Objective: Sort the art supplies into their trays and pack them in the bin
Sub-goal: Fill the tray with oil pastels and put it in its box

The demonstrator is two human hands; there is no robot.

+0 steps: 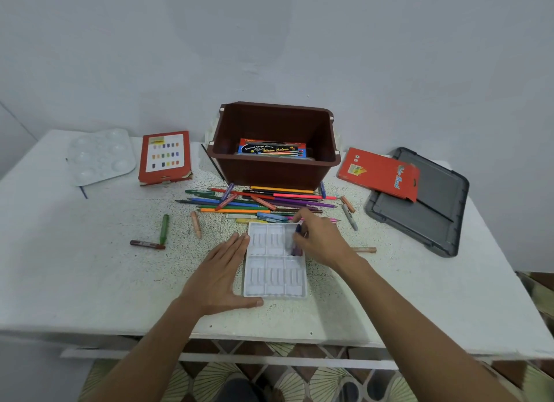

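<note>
A white plastic crayon tray (274, 277) with ribbed slots lies on the table in front of me. My left hand (220, 274) rests flat against its left edge, fingers together and thumb along the near edge. My right hand (319, 239) holds a purple crayon (296, 242) over the tray's far right slot. A pile of coloured pencils and crayons (257, 202) lies between the tray and the brown bin (274, 145). Inside the bin sits a water colour box (271, 149).
A red crayon box (165, 157) and a white paint palette (100, 155) lie at the far left. A red pencil sleeve (379, 173) rests on the grey bin lid (419, 203) at right. Loose crayons: green (164, 229), dark red (147, 244), peach (196, 224). A grey marker (349, 217) lies right of the pile.
</note>
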